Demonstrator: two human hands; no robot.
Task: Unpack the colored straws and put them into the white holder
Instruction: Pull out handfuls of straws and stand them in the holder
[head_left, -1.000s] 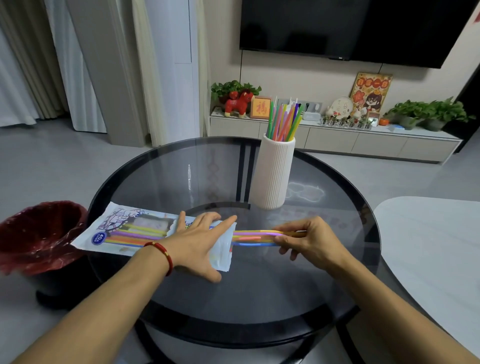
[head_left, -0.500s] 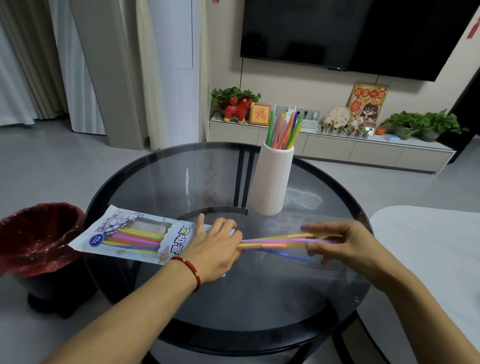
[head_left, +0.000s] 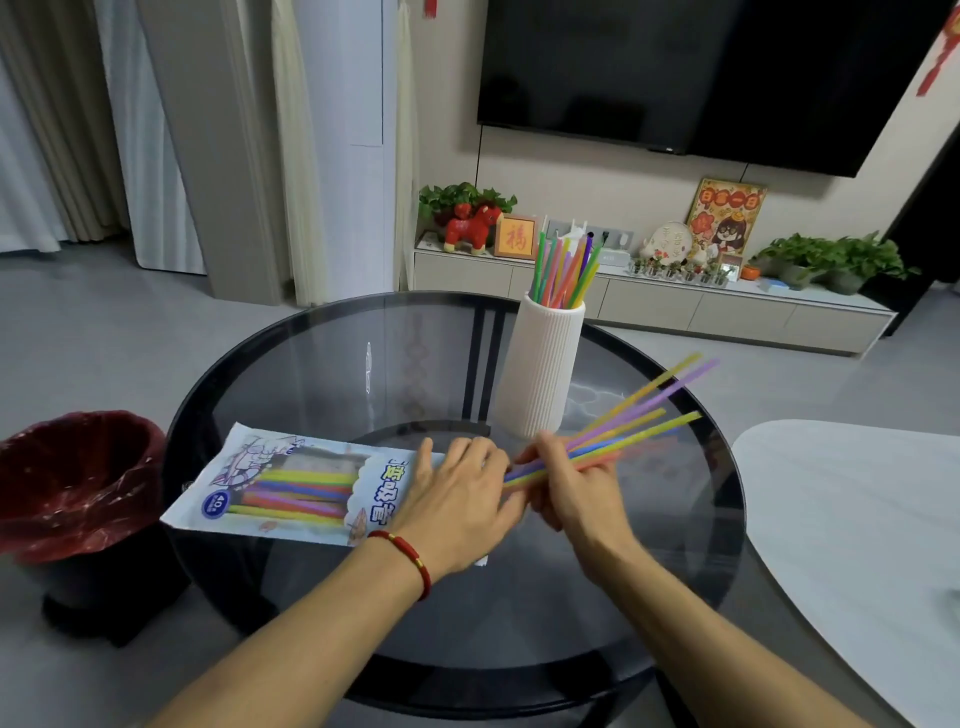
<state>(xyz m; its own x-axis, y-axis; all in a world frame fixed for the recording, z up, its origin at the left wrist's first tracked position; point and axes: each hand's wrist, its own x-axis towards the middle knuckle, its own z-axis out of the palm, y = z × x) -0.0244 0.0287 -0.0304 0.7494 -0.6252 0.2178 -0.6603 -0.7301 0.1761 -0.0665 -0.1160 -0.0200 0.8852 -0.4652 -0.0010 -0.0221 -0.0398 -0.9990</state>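
Observation:
A printed plastic straw pack (head_left: 283, 486) lies flat on the round glass table (head_left: 332, 358), with several colored straws still inside. My left hand (head_left: 460, 499) presses flat on the pack's open right end, fingers apart. Just to its right, my right hand (head_left: 576, 488) grips a bunch of loose straws (head_left: 641, 415) that fan up and to the right, clear of the pack. The white ribbed holder (head_left: 540, 371) stands upright behind both hands and holds several straws.
A bin with a dark red liner (head_left: 72, 483) stands on the floor left of the table. A white table (head_left: 852, 525) edge is at the right. A low cabinet (head_left: 654, 306) with plants and ornaments runs along the far wall under a TV.
My right hand has pulled the bunch of straws fully out of the pack and tilted their free ends up to the right. My left hand stays pressed on the pack.

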